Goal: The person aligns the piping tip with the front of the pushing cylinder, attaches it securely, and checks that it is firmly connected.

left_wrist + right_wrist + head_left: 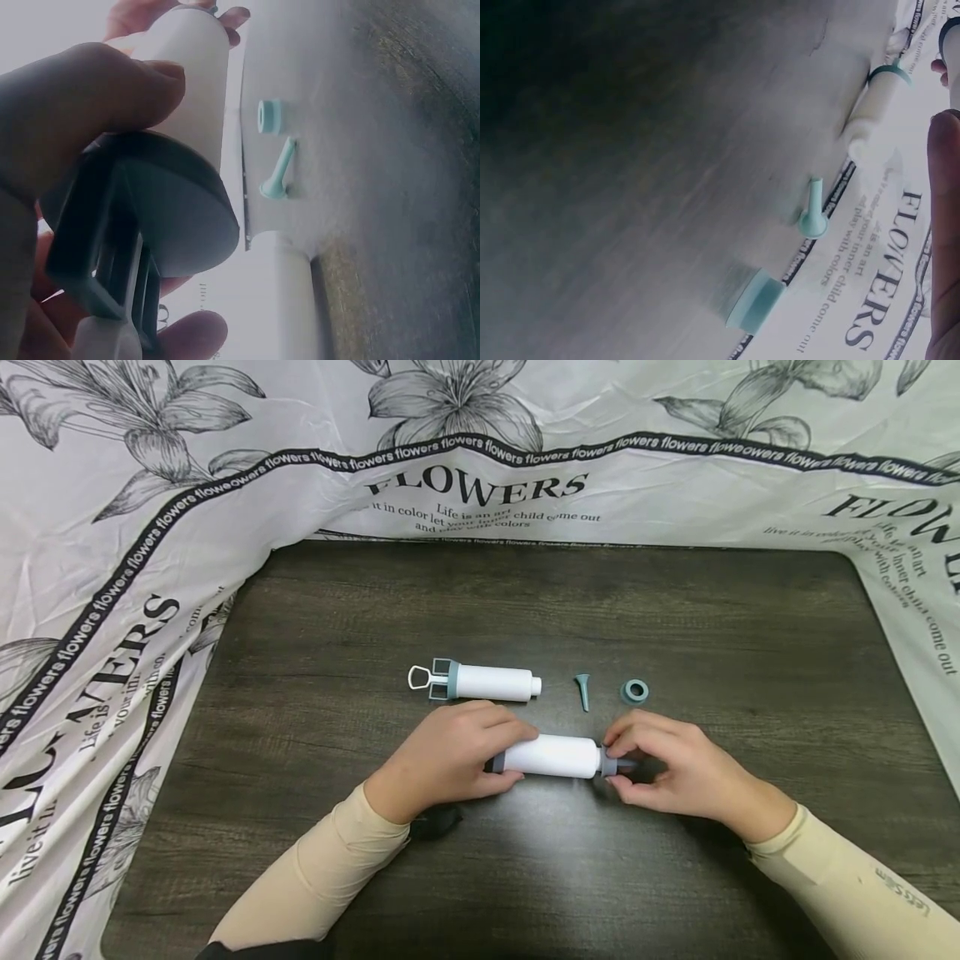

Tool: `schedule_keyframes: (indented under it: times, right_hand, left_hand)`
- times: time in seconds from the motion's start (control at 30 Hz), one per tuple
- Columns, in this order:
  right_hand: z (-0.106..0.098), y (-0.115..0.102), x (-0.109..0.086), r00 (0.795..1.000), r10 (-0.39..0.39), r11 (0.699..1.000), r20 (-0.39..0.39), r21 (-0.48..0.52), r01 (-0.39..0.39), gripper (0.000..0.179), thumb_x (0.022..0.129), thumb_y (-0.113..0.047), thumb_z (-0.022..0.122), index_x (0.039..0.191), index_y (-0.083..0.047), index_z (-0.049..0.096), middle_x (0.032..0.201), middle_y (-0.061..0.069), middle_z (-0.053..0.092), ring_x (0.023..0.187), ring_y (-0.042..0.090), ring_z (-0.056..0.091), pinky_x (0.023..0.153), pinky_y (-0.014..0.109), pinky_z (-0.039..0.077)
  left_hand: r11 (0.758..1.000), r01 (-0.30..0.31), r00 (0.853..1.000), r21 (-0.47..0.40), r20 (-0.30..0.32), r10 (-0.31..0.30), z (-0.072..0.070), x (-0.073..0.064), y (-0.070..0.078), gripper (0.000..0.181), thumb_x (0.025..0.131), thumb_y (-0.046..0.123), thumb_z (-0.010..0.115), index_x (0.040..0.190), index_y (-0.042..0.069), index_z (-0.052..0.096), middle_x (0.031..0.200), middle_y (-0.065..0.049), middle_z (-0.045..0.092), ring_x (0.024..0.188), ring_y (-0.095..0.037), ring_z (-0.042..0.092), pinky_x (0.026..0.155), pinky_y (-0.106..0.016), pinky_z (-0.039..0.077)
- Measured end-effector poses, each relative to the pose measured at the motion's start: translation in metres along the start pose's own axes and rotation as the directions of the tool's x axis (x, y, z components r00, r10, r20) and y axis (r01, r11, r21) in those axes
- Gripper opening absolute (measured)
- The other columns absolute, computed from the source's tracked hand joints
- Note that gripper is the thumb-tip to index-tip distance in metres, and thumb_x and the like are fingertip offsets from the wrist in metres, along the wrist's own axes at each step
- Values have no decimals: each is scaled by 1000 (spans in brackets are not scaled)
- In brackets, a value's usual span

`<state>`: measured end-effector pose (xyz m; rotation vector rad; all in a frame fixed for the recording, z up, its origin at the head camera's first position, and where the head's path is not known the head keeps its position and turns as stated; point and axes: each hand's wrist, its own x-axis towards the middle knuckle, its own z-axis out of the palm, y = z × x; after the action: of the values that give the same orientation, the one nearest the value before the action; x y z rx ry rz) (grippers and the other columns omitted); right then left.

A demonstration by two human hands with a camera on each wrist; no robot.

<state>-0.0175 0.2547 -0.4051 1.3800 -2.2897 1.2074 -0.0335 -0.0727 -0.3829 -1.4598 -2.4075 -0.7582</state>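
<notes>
My left hand (457, 750) grips the grey-capped end of an icing syringe (553, 755) with a white barrel. In the left wrist view its dark grey end cap (176, 214) and finger frame face the camera, the thumb lying on the barrel. At the opposite end, my right hand (686, 768) pinches a grey collar (608, 763), with a slim grey nozzle (628, 764) sticking out of it between the fingers. Only one finger (946, 225) and a bit of the syringe show at the right wrist view's edge.
Behind the hands lies a second syringe (495, 683), white with teal trim and a loop handle. Right of it are a small teal nozzle (584, 692) and a teal ring collar (634, 700). A flower-printed cloth (480, 518) borders the dark wooden table (562, 602).
</notes>
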Motion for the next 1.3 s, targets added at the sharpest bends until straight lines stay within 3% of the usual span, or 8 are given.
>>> schedule_keyframes:
  times: [1.0,1.3]
  right_hand:
    - [-3,-1,2,1000,-19,1000,-12,-17,19,23,100,-28,70,100,-5,69,107,8,70,92,16,68,75,23,56]
    - [0,-4,2,999,-25,999,-21,25,26,26,101,-28,71,103,-2,70,106,8,71,94,18,68,79,22,54]
  left_hand:
    - [998,-18,1000,-68,-16,17,4,1,-3,39,81,22,93,114,10,76,108,1,76,101,-12,70,91,-28,56]
    - [997,-30,999,-68,-25,29,5,-3,-4,38,81,23,93,113,10,76,107,1,76,100,-12,71,91,-28,56]
